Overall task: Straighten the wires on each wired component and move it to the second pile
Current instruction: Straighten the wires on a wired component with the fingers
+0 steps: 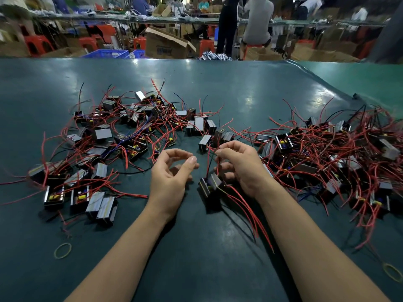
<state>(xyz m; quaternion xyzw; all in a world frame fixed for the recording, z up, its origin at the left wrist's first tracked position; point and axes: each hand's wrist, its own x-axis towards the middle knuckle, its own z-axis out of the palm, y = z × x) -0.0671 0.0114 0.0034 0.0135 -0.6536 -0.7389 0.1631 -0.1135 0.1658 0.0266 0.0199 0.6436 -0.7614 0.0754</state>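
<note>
A small black boxed component point(209, 185) with red and black wires hangs just above the green table point(218, 88), a little right of centre. My right hand point(237, 164) pinches its upper wires between thumb and fingers. More of its red wires point(250, 214) trail down toward me. My left hand point(172, 168) hovers just to the left, fingers loosely curled, holding nothing. A spread pile of similar components point(122, 138) lies to the left. A denser, tangled pile point(340, 158) lies to the right.
Two yellow rubber bands lie on the table, one at the near left point(62, 250) and one at the near right point(392, 272). Beyond the table's far edge stand cardboard boxes point(168, 43), blue crates, red stools and people at other benches.
</note>
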